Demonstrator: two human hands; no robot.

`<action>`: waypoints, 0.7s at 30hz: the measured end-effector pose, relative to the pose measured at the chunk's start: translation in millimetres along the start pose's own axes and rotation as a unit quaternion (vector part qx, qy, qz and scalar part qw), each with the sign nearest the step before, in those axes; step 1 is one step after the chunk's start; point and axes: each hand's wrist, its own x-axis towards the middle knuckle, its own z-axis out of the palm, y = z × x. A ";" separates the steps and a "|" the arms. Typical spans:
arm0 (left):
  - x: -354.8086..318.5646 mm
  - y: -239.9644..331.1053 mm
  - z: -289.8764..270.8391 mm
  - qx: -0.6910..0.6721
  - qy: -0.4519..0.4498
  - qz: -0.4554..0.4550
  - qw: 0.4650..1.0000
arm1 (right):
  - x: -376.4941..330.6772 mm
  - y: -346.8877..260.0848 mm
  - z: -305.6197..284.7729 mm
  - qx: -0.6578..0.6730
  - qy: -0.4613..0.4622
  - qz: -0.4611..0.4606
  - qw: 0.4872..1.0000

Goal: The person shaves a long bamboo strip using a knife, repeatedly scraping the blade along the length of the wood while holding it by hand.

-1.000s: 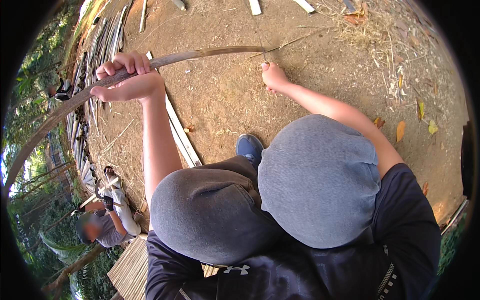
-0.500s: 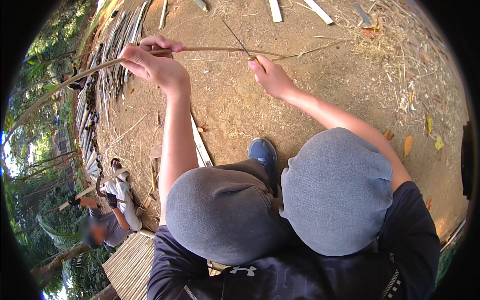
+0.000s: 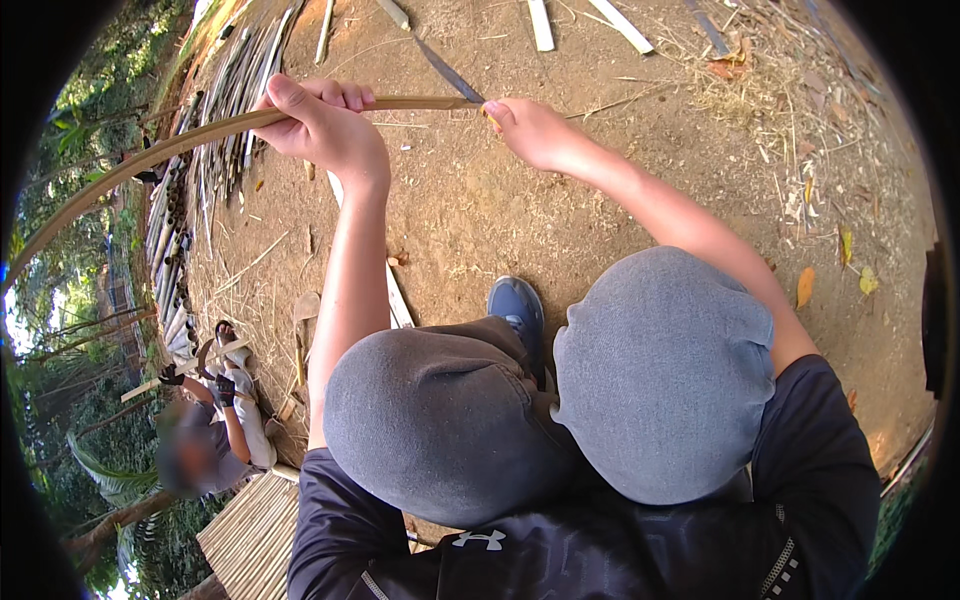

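A long, thin brown bamboo strip (image 3: 170, 148) curves in from the left edge to the middle of the view. My left hand (image 3: 338, 142) is closed around it, thumb up and fingers wrapped over it. At the strip's right end, my right hand (image 3: 535, 133) grips a knife (image 3: 447, 70), its handle mostly hidden in my fist. The dark blade slants up and to the left, and its base meets the strip's end beside my fingers. Whether the edge bites into the bamboo cannot be made out.
Pale split pieces (image 3: 622, 26) lie on the dirt ground ahead. Bamboo poles (image 3: 232, 105) are piled at the left. A gloved person (image 3: 215, 430) sits lower left with a curved blade and a strip, near a slatted bamboo surface (image 3: 250, 540). Straw (image 3: 730, 85) lies at right.
The bamboo strip has turned, showing a broader face. The knife's blade has rolled to show its flat side, and my right hand has shifted slightly left toward my left hand.
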 end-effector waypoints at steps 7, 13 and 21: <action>-2.6 -5.1 -7.4 -0.002 0.028 -0.004 1.000 | -7.3 -18.7 -12.6 -0.028 -0.035 0.034 0.998; -5.9 0.0 -2.4 -0.007 0.060 -0.021 0.998 | -20.0 -29.9 -15.8 -0.038 -0.052 0.021 0.998; -5.4 -3.2 -5.4 -0.011 0.053 -0.010 0.998 | -26.4 -26.1 -15.9 -0.045 -0.046 0.022 0.998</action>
